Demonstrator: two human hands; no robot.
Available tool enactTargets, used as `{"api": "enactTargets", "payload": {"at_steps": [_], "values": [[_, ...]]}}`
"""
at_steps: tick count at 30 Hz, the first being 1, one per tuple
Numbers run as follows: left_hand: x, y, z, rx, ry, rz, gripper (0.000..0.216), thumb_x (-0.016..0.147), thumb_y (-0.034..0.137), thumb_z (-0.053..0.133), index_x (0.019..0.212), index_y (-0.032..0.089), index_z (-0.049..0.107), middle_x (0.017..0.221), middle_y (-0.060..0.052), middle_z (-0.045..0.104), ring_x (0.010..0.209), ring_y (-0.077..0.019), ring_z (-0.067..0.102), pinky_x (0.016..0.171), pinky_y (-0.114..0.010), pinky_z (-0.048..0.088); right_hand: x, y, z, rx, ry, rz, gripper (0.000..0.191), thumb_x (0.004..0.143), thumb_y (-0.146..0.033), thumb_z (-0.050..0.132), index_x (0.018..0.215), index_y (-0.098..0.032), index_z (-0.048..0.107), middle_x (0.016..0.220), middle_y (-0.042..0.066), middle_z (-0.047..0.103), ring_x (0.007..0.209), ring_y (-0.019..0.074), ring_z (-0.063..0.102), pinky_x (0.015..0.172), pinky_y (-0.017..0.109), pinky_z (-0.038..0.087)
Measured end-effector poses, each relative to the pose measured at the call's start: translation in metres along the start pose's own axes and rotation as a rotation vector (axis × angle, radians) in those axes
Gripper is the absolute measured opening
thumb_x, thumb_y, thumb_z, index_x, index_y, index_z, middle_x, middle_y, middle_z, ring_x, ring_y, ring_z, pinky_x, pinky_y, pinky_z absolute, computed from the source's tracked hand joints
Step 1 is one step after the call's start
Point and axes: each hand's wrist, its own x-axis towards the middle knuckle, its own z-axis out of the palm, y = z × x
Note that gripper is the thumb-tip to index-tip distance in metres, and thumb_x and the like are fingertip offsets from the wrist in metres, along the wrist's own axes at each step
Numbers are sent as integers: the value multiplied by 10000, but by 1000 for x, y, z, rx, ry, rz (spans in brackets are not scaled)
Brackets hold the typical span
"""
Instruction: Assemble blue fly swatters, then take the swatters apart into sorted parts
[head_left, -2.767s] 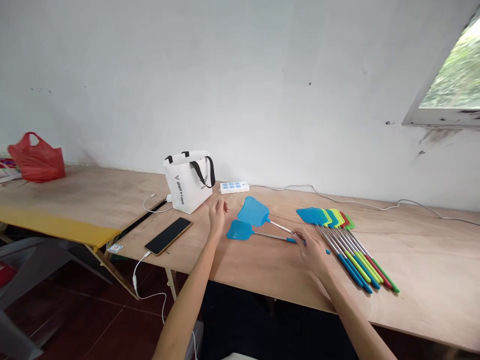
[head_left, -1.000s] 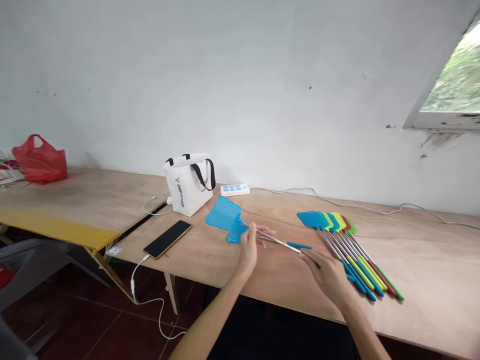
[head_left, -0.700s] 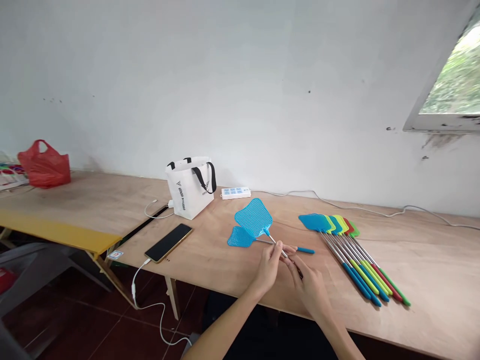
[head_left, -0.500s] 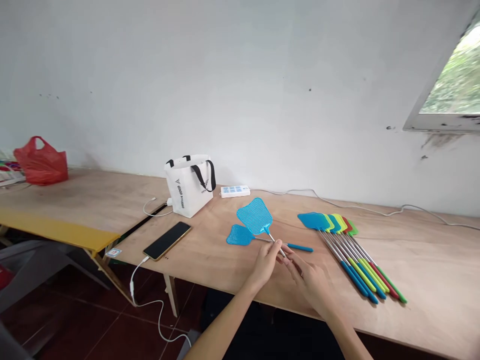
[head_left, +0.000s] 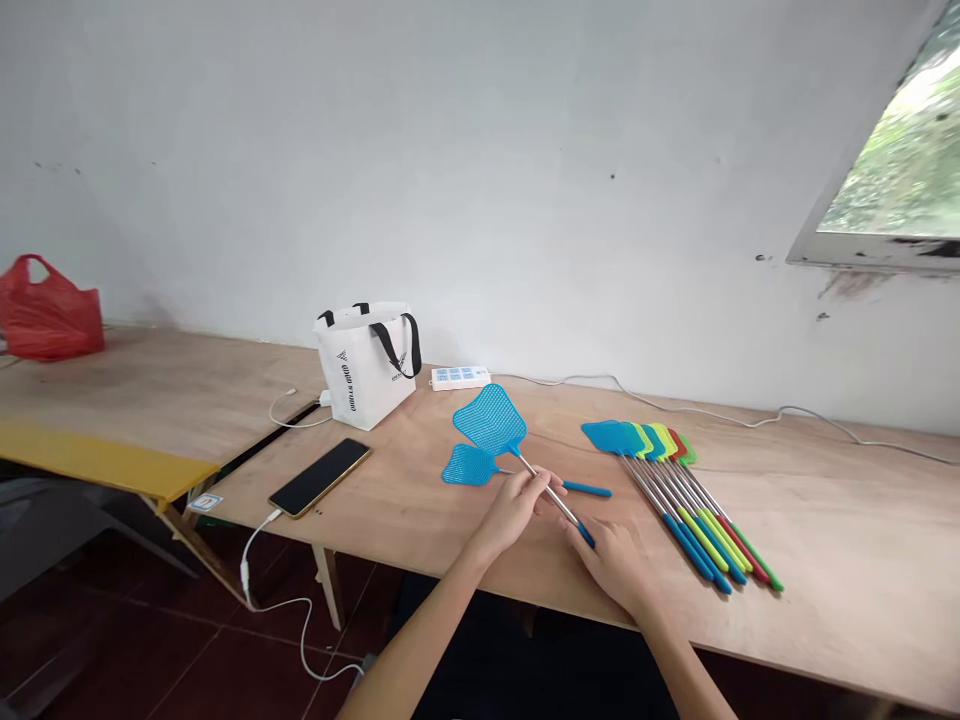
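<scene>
Between my hands is a blue fly swatter [head_left: 491,420], its mesh head raised toward the far left and its metal rod slanting down to the right. My left hand [head_left: 517,508] pinches the rod below the head. My right hand [head_left: 611,562] is closed round the blue handle, whose lower end is hidden in the palm. Just beyond, a second blue swatter [head_left: 469,465] lies flat on the table, its rod partly covered by my left hand. To the right, several swatters [head_left: 671,490] in blue, yellow-green, red and green lie overlapped in a slanted row.
A white bag [head_left: 367,365] with black handles stands at the back left, beside a white power strip [head_left: 460,378] whose cable runs along the wall. A black phone [head_left: 320,478] on a charging cable lies near the front left edge. A red plastic bag [head_left: 52,312] sits farther left.
The held swatter's rod is longer in view, with the blue handle now showing. My right hand has moved down and away from my left hand. The view has turned slightly right.
</scene>
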Motion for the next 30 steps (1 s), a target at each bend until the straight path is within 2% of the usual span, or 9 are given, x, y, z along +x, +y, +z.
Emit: {"api": "enactTargets", "payload": {"at_steps": [3,5,11,15,20,23,25,30], "values": [[-4,3,0,42,-38,3,390,974,482,491,1018,150,691,1049,-120,742,1017,-238,664,706,-271,453,-1,2,4,-54,7,-14,465,1045,-517,289,1190,-247,639,915,57,779,838,275,735,675,312,453],[-6,3,-2,57,-54,3,399,987,492,476,1012,152,683,1028,-113,741,977,-227,664,716,-274,451,-2,6,9,-62,34,-49,451,1048,-508,297,1225,-245,618,886,51,776,787,264,736,652,303,444],[-9,-2,-11,138,-35,51,427,959,528,544,882,152,729,919,-83,714,839,-203,643,693,-273,456,0,16,24,-82,133,-194,410,1066,-470,292,1124,-230,619,853,37,759,774,238,731,626,281,414],[-11,1,-3,96,-20,67,415,939,521,593,860,150,763,841,-70,706,835,-210,645,729,-277,467,0,18,27,-168,220,-215,406,1072,-452,288,1140,-223,616,833,38,757,712,229,724,593,286,377],[-14,4,4,58,-39,58,437,955,544,570,888,155,759,890,-73,722,875,-219,661,773,-287,477,-2,18,28,-190,251,-203,427,1071,-476,280,1150,-218,611,753,24,746,628,217,705,538,277,331],[-15,4,5,66,-1,62,518,1005,578,446,926,166,749,906,-83,731,882,-222,667,749,-296,474,-2,11,29,-151,254,-179,446,1079,-459,242,1062,-215,616,660,9,712,560,201,679,507,271,300],[-16,5,7,37,44,97,574,1023,587,382,864,168,740,891,-94,731,877,-227,667,756,-311,479,-2,3,28,-111,252,-190,464,1083,-442,222,942,-223,606,660,7,707,547,182,668,502,265,294],[-13,16,1,-82,222,172,572,1005,608,422,735,181,690,812,-91,715,869,-233,663,859,-354,475,-4,-5,12,-182,290,-194,498,1072,-486,236,835,-232,592,524,-8,608,458,172,585,479,280,225]]}}
